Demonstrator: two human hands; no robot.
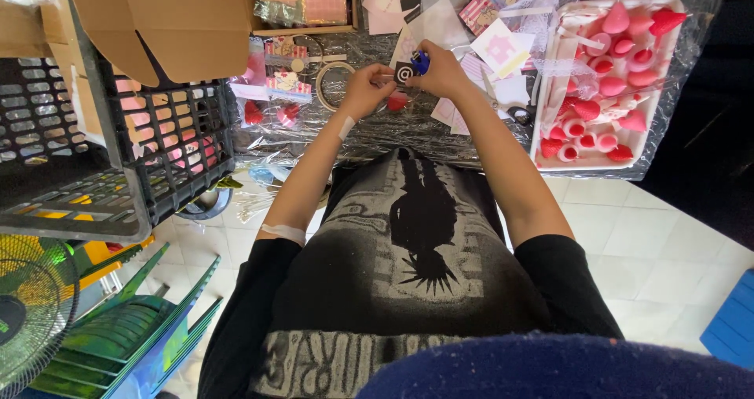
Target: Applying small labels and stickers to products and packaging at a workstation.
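Black-and-white, the small round sticker (404, 73) sits pinched between left hand (367, 89) and right hand (441, 71), a blue bit just beside it, the pink-cone tray (550, 77) to its right: light and flimsy-looking, best gripped by the edge.

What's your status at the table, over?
Left hand and right hand together on small black-and-blue item. Red piece just below. White tray of pink cones at right, apart.
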